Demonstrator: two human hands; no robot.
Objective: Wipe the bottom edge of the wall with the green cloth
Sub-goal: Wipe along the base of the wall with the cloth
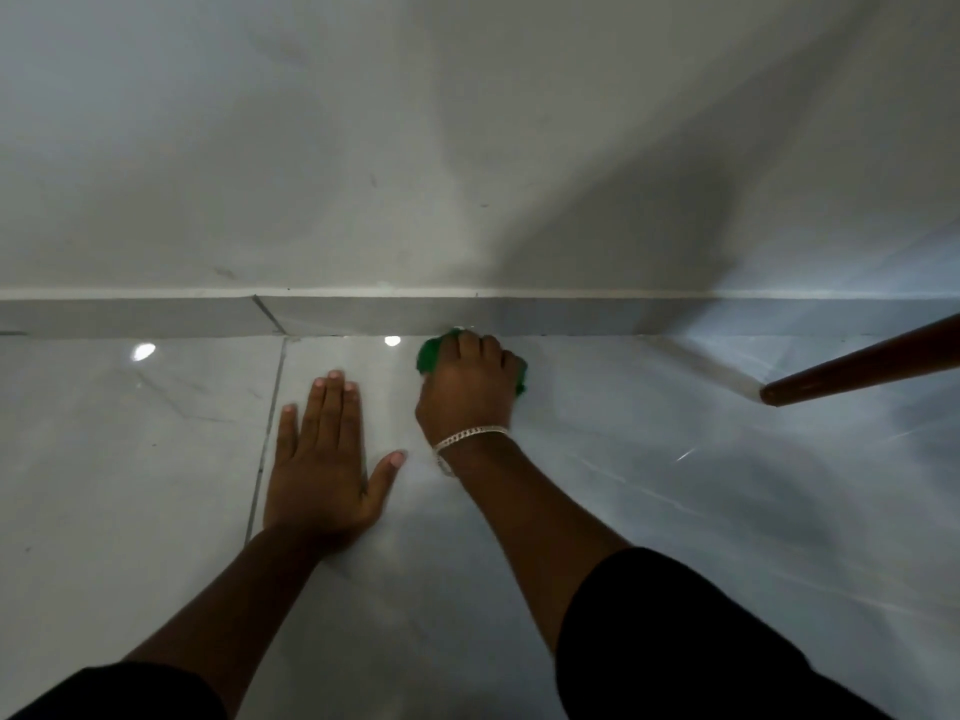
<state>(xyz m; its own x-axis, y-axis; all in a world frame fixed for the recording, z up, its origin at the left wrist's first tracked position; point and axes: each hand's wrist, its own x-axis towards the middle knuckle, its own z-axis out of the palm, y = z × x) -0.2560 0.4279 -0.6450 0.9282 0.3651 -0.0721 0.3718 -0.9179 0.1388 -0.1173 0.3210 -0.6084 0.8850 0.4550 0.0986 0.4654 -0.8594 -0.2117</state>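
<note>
My right hand [470, 387] is closed over a bunched green cloth [430, 353], pressing it against the grey skirting strip [363, 315] at the foot of the white wall [363, 148]. Most of the cloth is hidden under my fingers; green shows at the left and right of the hand. A silver bracelet circles that wrist. My left hand [324, 465] lies flat on the glossy floor tile [130, 433], palm down with fingers spread, a little left of and nearer than the right hand.
A brown wooden leg or pole [857, 363] slants in from the right edge, its tip resting on the floor near the wall. A grout line [267, 433] runs along the floor left of my left hand. Black sleeves fill the bottom corners.
</note>
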